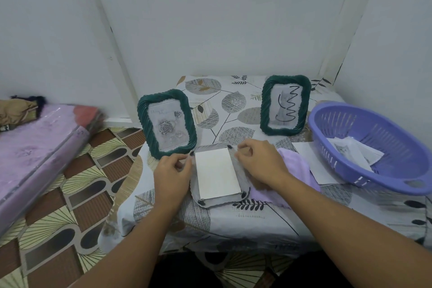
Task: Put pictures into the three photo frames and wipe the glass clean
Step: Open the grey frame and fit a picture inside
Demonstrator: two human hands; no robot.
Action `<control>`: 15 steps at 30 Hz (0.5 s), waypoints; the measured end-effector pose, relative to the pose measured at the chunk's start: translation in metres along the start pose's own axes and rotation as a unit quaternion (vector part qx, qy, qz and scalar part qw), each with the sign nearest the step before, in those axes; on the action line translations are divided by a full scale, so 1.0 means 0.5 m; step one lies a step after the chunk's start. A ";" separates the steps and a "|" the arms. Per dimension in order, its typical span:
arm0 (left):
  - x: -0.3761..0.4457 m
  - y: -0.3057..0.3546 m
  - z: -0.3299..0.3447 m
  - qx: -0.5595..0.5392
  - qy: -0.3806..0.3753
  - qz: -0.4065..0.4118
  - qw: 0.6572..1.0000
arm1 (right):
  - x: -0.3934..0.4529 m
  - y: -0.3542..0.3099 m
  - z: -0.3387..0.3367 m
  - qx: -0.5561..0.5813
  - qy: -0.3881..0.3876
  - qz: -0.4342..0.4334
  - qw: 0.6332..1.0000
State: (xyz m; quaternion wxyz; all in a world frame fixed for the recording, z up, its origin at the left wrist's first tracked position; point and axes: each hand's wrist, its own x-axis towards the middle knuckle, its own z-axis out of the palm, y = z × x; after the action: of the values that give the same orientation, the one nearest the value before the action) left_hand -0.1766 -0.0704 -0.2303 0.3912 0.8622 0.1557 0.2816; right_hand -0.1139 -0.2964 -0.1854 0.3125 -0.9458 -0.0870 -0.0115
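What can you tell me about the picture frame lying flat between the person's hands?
The face-down photo frame lies on the leaf-print tablecloth, back up, with a white sheet in its opening, a pale ridged rim and small dark tabs at its corners. The left hand pinches its left edge; the right hand pinches near its upper right corner. Its right side rests on a lilac cloth.

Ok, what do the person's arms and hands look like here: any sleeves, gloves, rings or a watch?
Both forearms are bare as far as the picture shows, with no sleeves in view. The left hand and right hand wear no gloves. No watch, bracelet or ring shows on the sides facing the camera.
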 end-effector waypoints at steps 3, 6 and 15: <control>0.004 -0.002 0.003 0.016 -0.001 -0.019 1.000 | 0.006 0.004 -0.020 -0.006 -0.006 0.026 1.000; 0.005 -0.003 0.004 0.019 0.001 -0.030 0.999 | 0.011 0.024 -0.033 -0.051 -0.008 0.064 0.997; -0.004 0.017 -0.005 0.006 -0.020 -0.029 0.999 | 0.012 0.052 -0.030 -0.137 -0.049 0.111 0.983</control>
State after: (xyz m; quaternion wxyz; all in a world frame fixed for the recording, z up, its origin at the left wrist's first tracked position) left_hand -0.1792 -0.0754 -0.2234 0.3967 0.8653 0.1744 0.2518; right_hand -0.1032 -0.3249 -0.1879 0.1742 -0.9830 0.0055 0.0582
